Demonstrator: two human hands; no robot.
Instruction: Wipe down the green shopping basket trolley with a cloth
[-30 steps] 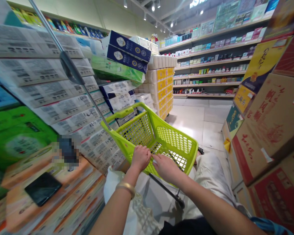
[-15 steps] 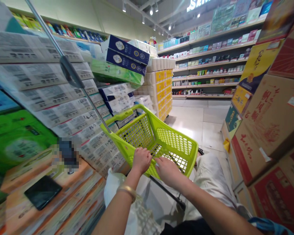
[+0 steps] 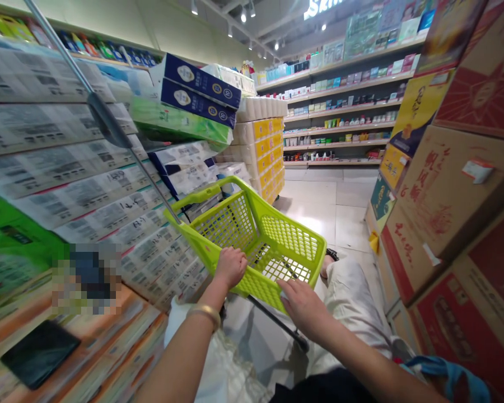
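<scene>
A lime-green shopping basket (image 3: 208,260) on a wheeled frame stands in front of me, with nothing visible inside it. My left hand (image 3: 232,267), with a gold bangle on the wrist, is closed over the near rim. Farther right along that rim is my right hand (image 3: 300,302), its fingers bent and their tips at the edge. A small white bit shows between thumb and fingers; I cannot make out what it is. A metal pole with a grey grip (image 3: 107,120) rises to the left of the basket.
Stacked paper packs (image 3: 84,162) wall the left side. A dark flat device (image 3: 41,354) lies on orange packs. Cardboard cartons (image 3: 449,184) are piled on the right. Tiled floor (image 3: 344,215) leads to shelves (image 3: 340,112). A person's light-trousered leg (image 3: 353,302) is beside the basket.
My right hand has shifted right along the near rim, away from the left hand. The left hand keeps its hold. The surroundings have slid left in view.
</scene>
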